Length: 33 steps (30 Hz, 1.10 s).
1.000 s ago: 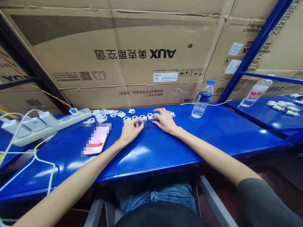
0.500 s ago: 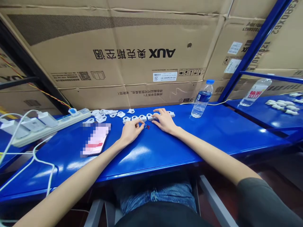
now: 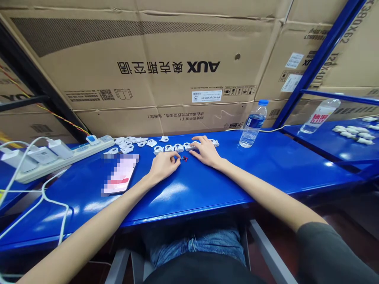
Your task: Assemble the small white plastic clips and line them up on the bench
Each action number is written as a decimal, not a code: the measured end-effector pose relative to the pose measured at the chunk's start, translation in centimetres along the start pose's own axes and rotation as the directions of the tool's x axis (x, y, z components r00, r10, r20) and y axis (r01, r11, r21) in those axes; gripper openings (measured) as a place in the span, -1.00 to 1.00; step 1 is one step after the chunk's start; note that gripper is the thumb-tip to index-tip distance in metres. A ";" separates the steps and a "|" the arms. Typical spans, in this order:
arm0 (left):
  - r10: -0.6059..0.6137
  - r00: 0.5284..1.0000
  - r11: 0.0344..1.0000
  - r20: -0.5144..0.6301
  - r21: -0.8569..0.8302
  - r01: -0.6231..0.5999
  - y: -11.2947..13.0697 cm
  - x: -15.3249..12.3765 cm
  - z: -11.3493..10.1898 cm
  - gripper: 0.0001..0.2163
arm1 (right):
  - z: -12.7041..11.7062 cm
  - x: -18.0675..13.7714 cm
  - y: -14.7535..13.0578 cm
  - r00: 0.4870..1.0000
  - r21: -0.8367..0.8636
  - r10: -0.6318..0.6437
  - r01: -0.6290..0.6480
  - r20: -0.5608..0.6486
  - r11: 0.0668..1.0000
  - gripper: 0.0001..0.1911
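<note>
My left hand (image 3: 163, 164) rests on the blue table (image 3: 189, 185) with its fingertips pinched at a tiny red and dark part (image 3: 184, 158). My right hand (image 3: 206, 150) lies flat, fingers spread, pressing on a small white plastic part (image 3: 189, 146) in a row of similar white parts (image 3: 169, 148). More white parts (image 3: 130, 142) lie scattered to the left of the row. What the pinched fingers hold is too small to make out clearly.
A phone (image 3: 120, 174) lies left of my left hand. A power strip (image 3: 59, 158) with chargers and white cables sits at far left. A water bottle (image 3: 253, 124) stands to the right, another bottle (image 3: 320, 115) on the neighbouring table. Cardboard boxes (image 3: 166, 67) wall the back.
My left hand's fingertips have slid slightly right toward the small red part. The right hand stays on the white part.
</note>
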<state>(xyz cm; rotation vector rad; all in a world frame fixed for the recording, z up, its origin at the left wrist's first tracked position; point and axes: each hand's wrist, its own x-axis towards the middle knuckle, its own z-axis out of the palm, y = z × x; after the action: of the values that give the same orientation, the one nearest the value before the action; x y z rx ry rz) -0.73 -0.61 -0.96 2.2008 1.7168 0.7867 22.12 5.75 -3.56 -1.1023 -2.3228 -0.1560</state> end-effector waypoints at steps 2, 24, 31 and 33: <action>-0.001 1.000 1.000 0.002 0.010 0.001 0.0 0.0 0.0 -0.81 | 0.0 0.0 -0.1 1.000 0.011 -0.007 0.007 -0.003 1.000 -0.67; -0.106 0.989 0.984 -0.101 0.135 0.119 -0.3 0.1 0.2 -0.87 | 1.0 2.8 -1.7 0.997 0.055 -0.002 -0.002 0.080 0.998 -0.80; -0.110 0.989 0.989 -0.094 0.087 0.118 -0.5 0.3 0.2 -0.88 | 1.5 2.8 -1.8 0.998 0.072 -0.006 0.001 0.065 0.997 -0.82; -0.110 0.988 0.990 -0.106 0.078 0.119 -0.5 0.3 0.2 -0.88 | 1.5 2.7 -1.8 0.998 0.075 -0.014 0.010 0.055 0.997 -0.82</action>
<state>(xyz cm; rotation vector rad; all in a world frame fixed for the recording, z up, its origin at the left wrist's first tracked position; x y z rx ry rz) -0.98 -0.13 -1.30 2.1258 1.9403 0.8251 18.71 6.91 -3.14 -1.0688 -2.3647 -0.0424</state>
